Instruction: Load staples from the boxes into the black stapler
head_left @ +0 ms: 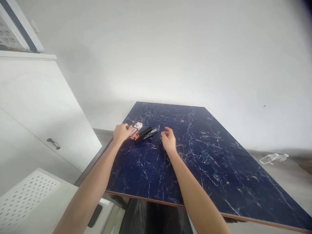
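My left hand (122, 132) is closed at the near edge of a flat red-and-white box (133, 132), with its fingertips on it. Just behind that lies a small white box (138, 126) with dark and red print. A black stapler (143, 134) with a metal jaw lies beside the boxes, pointing right. An orange patch shows at its left end, too small to make out. My right hand (168, 140) rests over the table to the right of the stapler, its fingers loosely bent and apart, with nothing visible in them.
The dark blue marbled table (195, 156) meets a white wall at its far edge. To the left stand a white cabinet (36, 97) and a perforated white panel (26, 195). A clear plastic bottle (273, 158) lies on the floor at the right.
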Demonstrator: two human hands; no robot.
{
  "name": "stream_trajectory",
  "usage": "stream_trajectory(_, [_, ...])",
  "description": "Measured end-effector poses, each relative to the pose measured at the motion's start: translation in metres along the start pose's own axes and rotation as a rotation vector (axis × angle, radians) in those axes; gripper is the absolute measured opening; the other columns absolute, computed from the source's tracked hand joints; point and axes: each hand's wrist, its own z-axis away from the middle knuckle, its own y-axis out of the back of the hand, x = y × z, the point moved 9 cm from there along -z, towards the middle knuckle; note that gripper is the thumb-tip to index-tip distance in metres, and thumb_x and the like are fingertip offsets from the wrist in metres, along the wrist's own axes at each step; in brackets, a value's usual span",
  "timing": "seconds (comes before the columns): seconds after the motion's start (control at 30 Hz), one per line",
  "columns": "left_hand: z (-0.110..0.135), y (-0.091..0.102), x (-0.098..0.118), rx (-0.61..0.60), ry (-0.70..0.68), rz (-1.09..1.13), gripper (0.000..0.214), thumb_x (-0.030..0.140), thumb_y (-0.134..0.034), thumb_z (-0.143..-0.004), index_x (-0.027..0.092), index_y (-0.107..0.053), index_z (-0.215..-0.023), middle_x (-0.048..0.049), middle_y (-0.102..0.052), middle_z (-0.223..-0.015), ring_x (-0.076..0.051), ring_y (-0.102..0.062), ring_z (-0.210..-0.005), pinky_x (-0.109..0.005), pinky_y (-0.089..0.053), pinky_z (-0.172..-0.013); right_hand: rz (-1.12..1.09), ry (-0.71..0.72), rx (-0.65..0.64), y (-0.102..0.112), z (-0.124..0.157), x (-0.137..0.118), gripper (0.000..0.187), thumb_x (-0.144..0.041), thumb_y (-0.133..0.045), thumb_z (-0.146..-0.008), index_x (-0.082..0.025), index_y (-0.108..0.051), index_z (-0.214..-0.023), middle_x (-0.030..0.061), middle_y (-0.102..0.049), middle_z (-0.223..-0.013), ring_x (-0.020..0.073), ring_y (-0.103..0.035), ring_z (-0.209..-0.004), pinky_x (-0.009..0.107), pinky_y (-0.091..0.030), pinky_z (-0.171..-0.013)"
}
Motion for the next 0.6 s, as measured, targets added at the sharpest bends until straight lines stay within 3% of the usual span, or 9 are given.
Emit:
stream_trajectory(0.17, [0.002,-0.005,0.021,-0.085,-0.189,-0.012,0.037,0.046,-0.065,-0.081,0.021,-0.074,-0.107,-0.0144,-0.071,-0.105,-0.03,-0.063,-0.099,-0.031,-0.041,-0.073,0.14,0.113,-0.057,-0.007,0.003,-0.013,0.049,-0.034,-0.051,-0.084,-0.021,-0.057,-0.13,0.0053,-0.073,-0.101,0.0205,-0.066,-0.079,0.036,-0.051,-0.08])
stream_trajectory(0.3, [0.007,-0.001,0.026,-0.231,-0.151,-0.043,0.044,0.041,-0.072,-0.073,0.021,-0.073,-0.113,-0.0143,-0.072,-0.106,-0.03,-0.065,-0.092,-0.031,-0.042,-0.07,0.155,0.098,-0.083,-0.008,0.003,-0.013,0.047,-0.033,-0.05,-0.085,-0.021,-0.057,-0.13,0.0058,-0.072,-0.103,0.0208,-0.066,-0.081,0.034,-0.049,-0.077])
stream_trajectory(0.37, [0.013,0.014,0.028,-0.218,-0.113,-0.002,0.045,0.043,-0.07,-0.076,0.023,-0.07,-0.117,-0.0119,-0.073,-0.108,-0.028,-0.066,-0.09,-0.031,-0.045,-0.069,0.171,0.084,-0.103,-0.009,0.003,-0.012,0.047,-0.032,-0.05,-0.085,-0.021,-0.056,-0.131,0.0064,-0.072,-0.105,0.0205,-0.066,-0.08,0.033,-0.049,-0.075])
stream_trajectory(0.47, [0.039,0.044,0.045,-0.128,-0.152,0.136,0.046,0.048,-0.064,-0.083,0.026,-0.066,-0.123,-0.0069,-0.073,-0.11,-0.024,-0.067,-0.091,-0.029,-0.049,-0.072,0.187,0.076,-0.086,-0.009,0.0,-0.011,0.046,-0.031,-0.049,-0.086,-0.021,-0.056,-0.131,0.0063,-0.072,-0.106,0.0205,-0.066,-0.081,0.033,-0.05,-0.077])
stream_trajectory(0.6, [0.09,0.044,0.091,-0.259,-0.397,0.248,0.034,0.043,-0.059,-0.088,0.028,-0.068,-0.117,-0.0049,-0.072,-0.112,-0.023,-0.067,-0.092,-0.032,-0.053,-0.078,0.201,0.102,-0.067,-0.011,-0.008,-0.012,0.044,-0.027,-0.05,-0.086,-0.02,-0.058,-0.128,0.0053,-0.072,-0.103,0.0211,-0.067,-0.085,0.035,-0.05,-0.083])
